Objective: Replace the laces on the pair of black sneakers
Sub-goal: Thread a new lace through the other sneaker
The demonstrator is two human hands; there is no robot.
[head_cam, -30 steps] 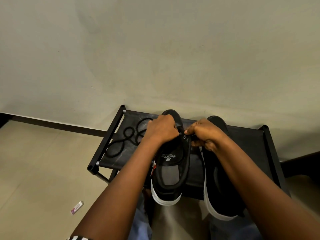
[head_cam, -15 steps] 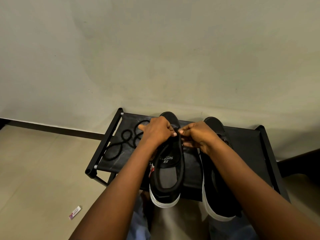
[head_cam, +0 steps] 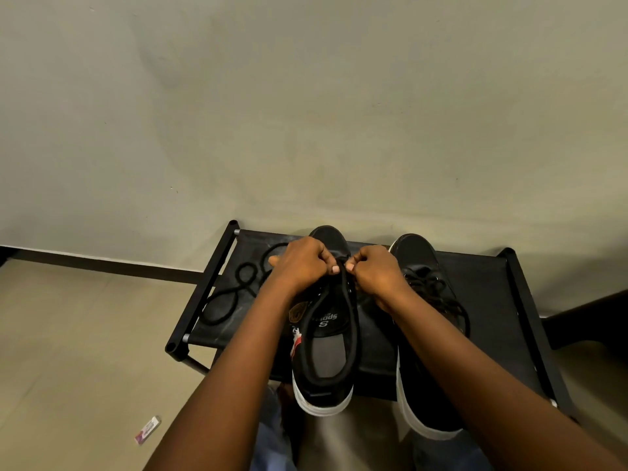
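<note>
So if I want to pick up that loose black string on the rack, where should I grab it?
Probably pinch the loose lace at its big near loop, coming from above on the left. It lies flat in curls on the black rack, and that loop sits in the open, away from the left hand and the sneaker.

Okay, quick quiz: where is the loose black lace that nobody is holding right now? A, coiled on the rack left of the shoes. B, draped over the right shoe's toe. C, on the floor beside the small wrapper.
A: the loose lace lies in loops on the black rack, left of the left sneaker that both hands work on.
</note>
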